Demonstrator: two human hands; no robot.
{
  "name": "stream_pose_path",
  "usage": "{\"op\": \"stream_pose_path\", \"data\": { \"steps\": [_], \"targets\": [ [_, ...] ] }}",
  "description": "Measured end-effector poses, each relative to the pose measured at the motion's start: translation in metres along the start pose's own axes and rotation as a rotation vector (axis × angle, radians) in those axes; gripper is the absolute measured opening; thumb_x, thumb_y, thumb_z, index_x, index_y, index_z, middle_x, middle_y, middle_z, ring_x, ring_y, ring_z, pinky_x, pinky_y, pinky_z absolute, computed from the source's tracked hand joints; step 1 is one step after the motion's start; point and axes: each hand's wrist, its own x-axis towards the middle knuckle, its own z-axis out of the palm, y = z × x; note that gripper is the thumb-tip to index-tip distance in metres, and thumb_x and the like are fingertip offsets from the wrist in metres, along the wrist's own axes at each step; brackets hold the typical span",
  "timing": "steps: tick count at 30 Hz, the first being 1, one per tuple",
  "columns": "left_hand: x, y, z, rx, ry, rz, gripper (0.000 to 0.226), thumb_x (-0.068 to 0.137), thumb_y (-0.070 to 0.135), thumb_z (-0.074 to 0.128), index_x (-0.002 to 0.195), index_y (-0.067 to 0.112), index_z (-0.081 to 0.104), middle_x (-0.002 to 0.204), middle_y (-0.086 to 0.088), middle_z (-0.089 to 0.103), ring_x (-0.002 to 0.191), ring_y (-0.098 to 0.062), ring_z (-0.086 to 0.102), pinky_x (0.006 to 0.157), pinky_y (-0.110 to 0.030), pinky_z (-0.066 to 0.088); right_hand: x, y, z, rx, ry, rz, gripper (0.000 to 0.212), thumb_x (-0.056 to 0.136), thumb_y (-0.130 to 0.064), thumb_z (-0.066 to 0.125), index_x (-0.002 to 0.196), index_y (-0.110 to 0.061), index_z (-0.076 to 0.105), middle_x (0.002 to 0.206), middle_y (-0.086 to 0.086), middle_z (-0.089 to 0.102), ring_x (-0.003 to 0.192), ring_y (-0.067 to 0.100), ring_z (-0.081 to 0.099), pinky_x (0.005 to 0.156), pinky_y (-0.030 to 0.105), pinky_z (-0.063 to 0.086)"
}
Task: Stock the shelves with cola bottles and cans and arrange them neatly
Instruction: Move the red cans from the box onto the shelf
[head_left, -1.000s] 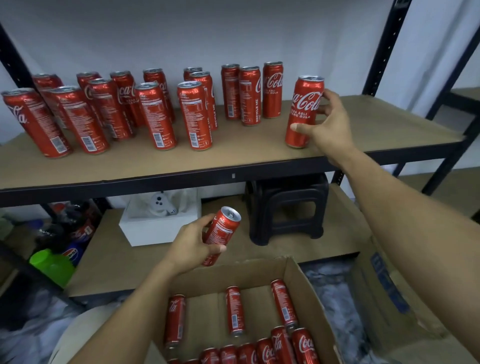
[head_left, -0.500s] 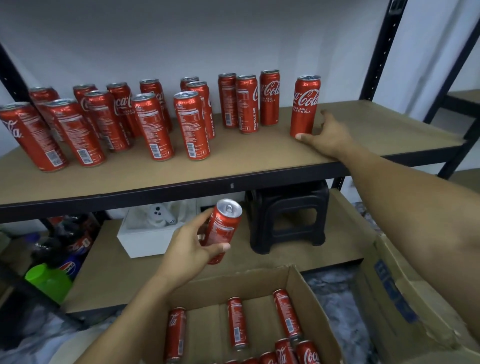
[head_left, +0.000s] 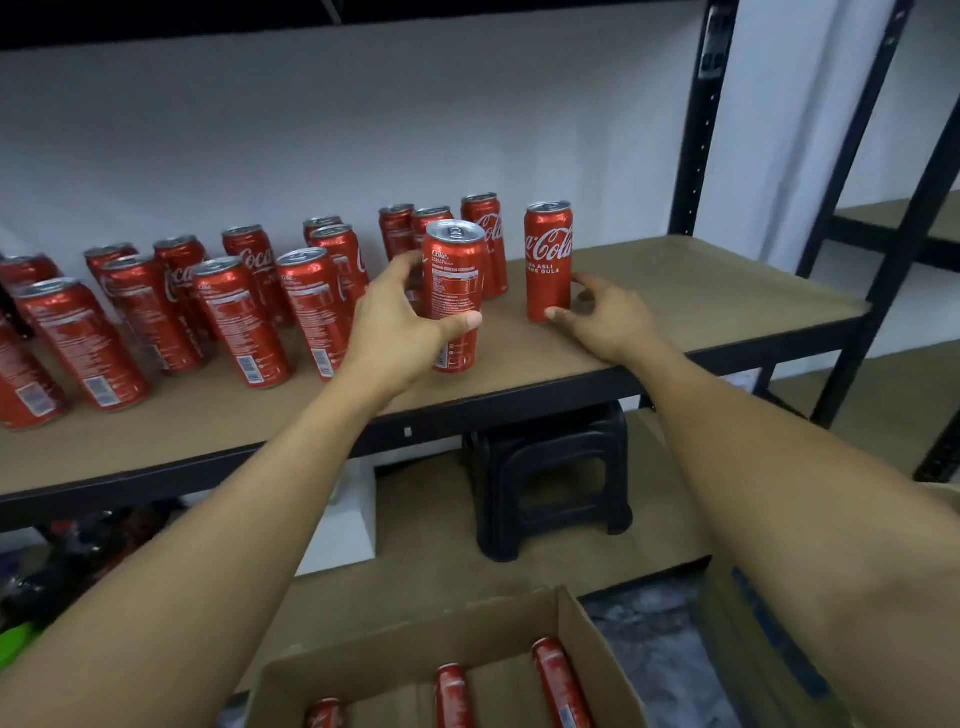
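Note:
My left hand (head_left: 402, 325) grips a red cola can (head_left: 453, 291), holding it upright with its base at the brown shelf board (head_left: 701, 291), near the front edge. My right hand (head_left: 605, 317) rests on the board with thumb and fingers loosely around the foot of another upright cola can (head_left: 548, 260); the grip looks slack. Several more red cans (head_left: 234, 317) stand in rough rows across the left and middle of the shelf. A cardboard box (head_left: 587, 623) below holds more cans (head_left: 558, 680) lying flat.
The right part of the shelf board is bare up to the black upright post (head_left: 696, 119). Under the shelf stand a black plastic stool (head_left: 550, 488) and a white box (head_left: 343, 525). A second cardboard box (head_left: 769, 649) sits at the lower right.
My left hand has lifted its can from above the box up onto the shelf, left of the right hand's can. The right hand stays at the base of its can.

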Motion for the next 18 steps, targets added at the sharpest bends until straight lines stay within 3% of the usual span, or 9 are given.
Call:
{"op": "stream_pose_path", "data": {
  "steps": [6,11,15,18],
  "targets": [
    [0.034,-0.024,0.025,-0.084,0.055,-0.061,0.078,0.076,0.027,0.086,0.143,0.023,0.046,0.132,0.005,0.062,0.117,-0.01,0.058,0.106,-0.047,0.047,0.009,0.006,0.006,0.052,0.02,0.004,0.082,0.082,-0.076,0.058,0.151,-0.039,0.036,0.134,-0.005,0.064,0.125,0.024,0.058,0.106,0.053,0.043],
    [0.041,-0.037,0.032,-0.067,0.08,-0.052,0.081,0.081,0.034,0.082,0.149,0.027,0.038,0.141,0.006,0.056,0.128,-0.014,0.055,0.107,-0.045,0.046,0.008,0.002,0.008,0.087,0.045,-0.006,0.083,0.081,-0.073,0.063,0.151,-0.038,0.035,0.141,-0.008,0.06,0.131,0.023,0.054,0.113,0.056,0.036],
    [0.024,-0.052,0.023,0.204,-0.115,-0.013,0.092,0.079,0.048,0.08,0.152,0.028,0.029,0.145,0.003,0.053,0.131,-0.018,0.053,0.109,-0.041,0.044,0.013,-0.002,0.013,0.172,0.066,0.003,0.083,0.08,-0.064,0.073,0.149,-0.034,0.039,0.14,-0.005,0.061,0.128,0.022,0.057,0.111,0.056,0.039],
    [0.009,-0.069,0.007,0.518,-0.22,0.039,0.081,0.087,0.068,0.059,0.154,0.031,0.029,0.151,0.001,0.047,0.136,-0.02,0.047,0.11,-0.039,0.04,0.027,-0.005,0.013,0.202,0.066,0.031,0.078,0.08,-0.053,0.079,0.147,-0.027,0.047,0.135,0.0,0.064,0.123,0.023,0.06,0.108,0.052,0.045]
  ]
}}
